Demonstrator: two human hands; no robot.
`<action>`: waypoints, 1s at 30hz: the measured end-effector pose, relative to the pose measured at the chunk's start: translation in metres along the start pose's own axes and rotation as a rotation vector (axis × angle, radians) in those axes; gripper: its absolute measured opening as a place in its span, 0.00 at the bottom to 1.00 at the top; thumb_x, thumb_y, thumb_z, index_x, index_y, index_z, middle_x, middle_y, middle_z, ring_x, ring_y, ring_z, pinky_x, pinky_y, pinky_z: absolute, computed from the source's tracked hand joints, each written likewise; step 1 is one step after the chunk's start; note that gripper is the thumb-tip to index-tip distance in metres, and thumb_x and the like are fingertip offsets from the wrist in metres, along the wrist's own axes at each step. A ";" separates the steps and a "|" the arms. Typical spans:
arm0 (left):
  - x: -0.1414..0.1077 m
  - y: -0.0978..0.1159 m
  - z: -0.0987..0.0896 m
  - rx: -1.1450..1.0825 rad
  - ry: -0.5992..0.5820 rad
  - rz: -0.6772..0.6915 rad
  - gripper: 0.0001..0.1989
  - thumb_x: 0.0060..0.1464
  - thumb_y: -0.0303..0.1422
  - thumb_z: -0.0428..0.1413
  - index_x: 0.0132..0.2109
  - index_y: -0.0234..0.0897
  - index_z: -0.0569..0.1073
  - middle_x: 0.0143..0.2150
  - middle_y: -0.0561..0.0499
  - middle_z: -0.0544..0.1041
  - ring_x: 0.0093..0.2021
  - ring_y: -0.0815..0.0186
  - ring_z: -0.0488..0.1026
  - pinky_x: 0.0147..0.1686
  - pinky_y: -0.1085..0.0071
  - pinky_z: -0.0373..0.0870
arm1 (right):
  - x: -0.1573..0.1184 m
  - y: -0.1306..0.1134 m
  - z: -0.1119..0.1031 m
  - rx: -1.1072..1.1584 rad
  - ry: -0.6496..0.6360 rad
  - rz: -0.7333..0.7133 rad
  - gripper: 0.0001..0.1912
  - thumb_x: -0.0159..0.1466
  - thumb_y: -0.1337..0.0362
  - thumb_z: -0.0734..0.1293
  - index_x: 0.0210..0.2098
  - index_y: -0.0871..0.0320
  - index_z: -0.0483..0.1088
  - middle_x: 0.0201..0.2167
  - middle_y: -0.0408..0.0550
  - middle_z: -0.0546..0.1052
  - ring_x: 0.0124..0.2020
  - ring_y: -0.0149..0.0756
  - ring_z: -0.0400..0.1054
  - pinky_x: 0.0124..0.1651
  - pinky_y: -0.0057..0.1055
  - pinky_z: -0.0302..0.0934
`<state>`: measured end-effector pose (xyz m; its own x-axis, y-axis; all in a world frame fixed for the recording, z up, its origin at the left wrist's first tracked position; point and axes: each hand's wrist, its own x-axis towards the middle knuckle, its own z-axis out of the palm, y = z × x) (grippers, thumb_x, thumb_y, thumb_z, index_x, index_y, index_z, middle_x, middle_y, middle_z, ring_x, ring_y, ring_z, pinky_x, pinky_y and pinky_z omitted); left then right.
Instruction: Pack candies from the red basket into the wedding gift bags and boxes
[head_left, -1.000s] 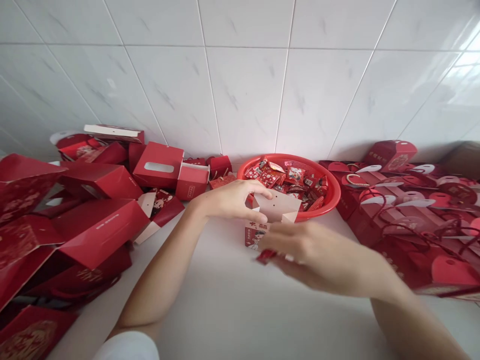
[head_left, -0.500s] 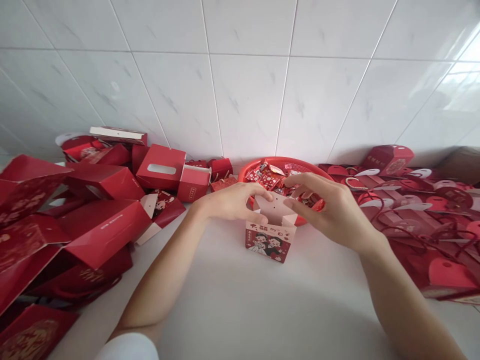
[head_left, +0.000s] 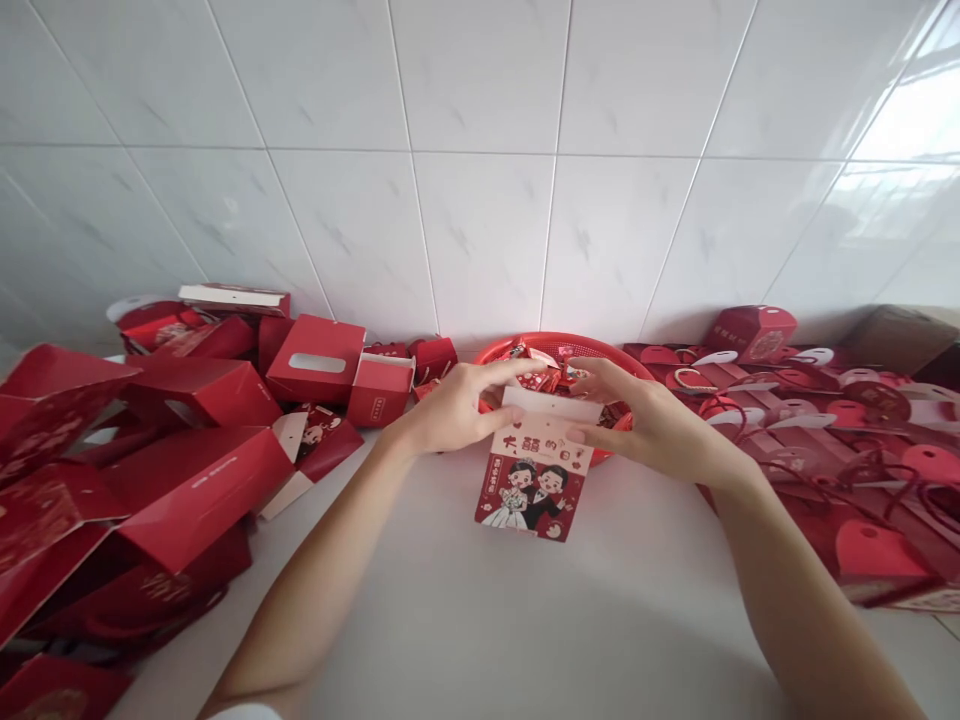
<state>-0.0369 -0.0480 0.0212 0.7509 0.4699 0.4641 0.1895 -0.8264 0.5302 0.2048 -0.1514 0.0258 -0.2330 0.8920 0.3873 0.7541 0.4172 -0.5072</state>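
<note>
A small box [head_left: 531,480], pink above and red below with a cartoon couple on its front, is between my hands, its front face turned up toward me. My left hand [head_left: 459,405] pinches its upper left side, thumb on the front and fingers behind. On the upper right side my right hand [head_left: 637,415] grips it the same way, its thumb across the printed characters. Just behind the box stands a red plastic basket [head_left: 619,358] with red-wrapped candies [head_left: 536,378], partly hidden by my hands and the box.
Red boxes [head_left: 202,490], many with their flaps open, are heaped on the left. Closed red boxes with cords and rounded tabs [head_left: 825,440] crowd the right side. A white tiled wall [head_left: 480,230] rises behind the white tabletop [head_left: 480,620].
The box has tilted so its front faces up more, and its open top no longer shows. Both hands have closed in on its sides. The camera view has shifted slightly upward.
</note>
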 end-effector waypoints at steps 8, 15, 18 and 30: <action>0.002 0.009 0.001 -0.144 0.278 0.087 0.07 0.59 0.31 0.60 0.43 0.37 0.81 0.42 0.47 0.82 0.37 0.67 0.78 0.37 0.73 0.78 | 0.005 0.001 0.003 0.328 0.111 -0.031 0.10 0.67 0.57 0.66 0.41 0.57 0.73 0.29 0.45 0.75 0.30 0.35 0.70 0.31 0.31 0.67; 0.003 0.010 0.001 -0.297 0.159 0.082 0.09 0.59 0.37 0.61 0.43 0.39 0.82 0.37 0.48 0.81 0.35 0.67 0.77 0.32 0.74 0.76 | 0.007 0.000 0.004 0.608 0.163 -0.031 0.11 0.64 0.56 0.71 0.38 0.58 0.72 0.27 0.43 0.74 0.27 0.31 0.67 0.28 0.28 0.63; 0.004 0.008 0.004 -0.229 0.205 0.067 0.07 0.58 0.35 0.62 0.41 0.39 0.83 0.36 0.49 0.81 0.34 0.68 0.76 0.32 0.74 0.75 | 0.008 0.000 0.004 0.627 0.146 -0.044 0.12 0.62 0.56 0.72 0.37 0.58 0.72 0.30 0.46 0.76 0.30 0.33 0.69 0.30 0.28 0.65; 0.000 0.014 0.010 -0.267 0.284 0.022 0.21 0.58 0.41 0.61 0.56 0.39 0.76 0.43 0.47 0.81 0.37 0.65 0.78 0.35 0.71 0.78 | 0.005 -0.004 -0.002 0.562 0.205 -0.022 0.18 0.63 0.48 0.70 0.31 0.58 0.71 0.24 0.43 0.73 0.25 0.32 0.66 0.26 0.28 0.61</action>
<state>-0.0281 -0.0627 0.0210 0.5406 0.5514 0.6354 -0.0240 -0.7448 0.6669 0.2014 -0.1489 0.0313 -0.0792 0.8535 0.5150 0.2966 0.5134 -0.8053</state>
